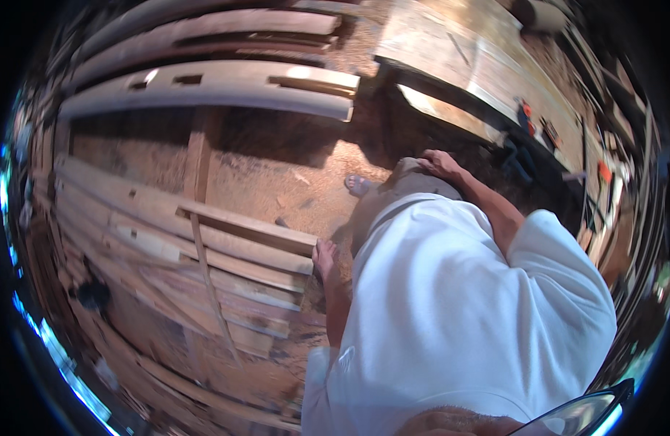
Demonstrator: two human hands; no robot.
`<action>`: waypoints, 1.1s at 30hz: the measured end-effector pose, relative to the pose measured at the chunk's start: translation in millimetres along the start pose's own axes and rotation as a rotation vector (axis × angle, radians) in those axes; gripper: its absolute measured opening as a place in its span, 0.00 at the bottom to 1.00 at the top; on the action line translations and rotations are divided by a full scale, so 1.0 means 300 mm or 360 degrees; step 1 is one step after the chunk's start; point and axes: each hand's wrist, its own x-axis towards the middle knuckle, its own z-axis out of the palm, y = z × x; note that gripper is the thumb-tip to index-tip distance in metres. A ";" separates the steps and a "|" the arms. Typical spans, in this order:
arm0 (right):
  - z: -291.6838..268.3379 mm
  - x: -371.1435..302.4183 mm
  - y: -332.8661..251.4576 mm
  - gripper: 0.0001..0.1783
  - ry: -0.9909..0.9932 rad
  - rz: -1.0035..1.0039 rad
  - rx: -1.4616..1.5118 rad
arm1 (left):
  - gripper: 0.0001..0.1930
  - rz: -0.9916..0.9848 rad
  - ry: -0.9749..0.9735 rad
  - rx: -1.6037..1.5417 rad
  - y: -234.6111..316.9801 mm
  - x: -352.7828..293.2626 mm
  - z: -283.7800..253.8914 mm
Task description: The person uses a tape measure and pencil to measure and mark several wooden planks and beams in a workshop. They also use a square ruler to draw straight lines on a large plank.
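Head view: I look down past the wearer's white shirt (451, 291) to both hands. The left hand (325, 258) is at the right end of a narrow board (251, 226), its fingers bent right against or just beside that end; I can't tell from here whether they grip it. The board lies on a stack of planks (269, 275), along its far edge near the far right corner, stretching leftward from the fingers. A thin strip (209, 283) crosses the stack near the board's left end.

The right hand (438, 164) is well apart from the board, its fingers draped over the wearer's knee; whether they clasp anything, I can't tell. Beyond it I see a counter (433, 54), with a red-and-dark tool (525, 116) near its right edge.
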 end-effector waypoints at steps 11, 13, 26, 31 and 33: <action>-0.036 -0.176 0.178 0.31 -0.0111 0.0185 0.0639 | 0.24 0.0201 -0.0400 0.1060 -0.043 0.134 -0.022; -0.049 -0.201 0.155 0.29 0.0089 0.0239 0.0720 | 0.24 0.0204 -0.0316 0.0988 0.055 0.167 0.013; 0.411 -0.623 0.707 0.30 0.1533 0.0876 0.0894 | 0.22 0.0296 -0.0885 0.1544 0.458 -0.062 0.991; 0.458 -0.712 0.528 0.26 0.1633 0.1107 0.1110 | 0.21 0.0357 -0.0912 0.1662 0.541 0.016 1.156; 0.625 -0.735 0.556 0.20 0.1183 0.1192 0.1286 | 0.18 0.0277 -0.0994 0.1567 0.530 -0.008 1.179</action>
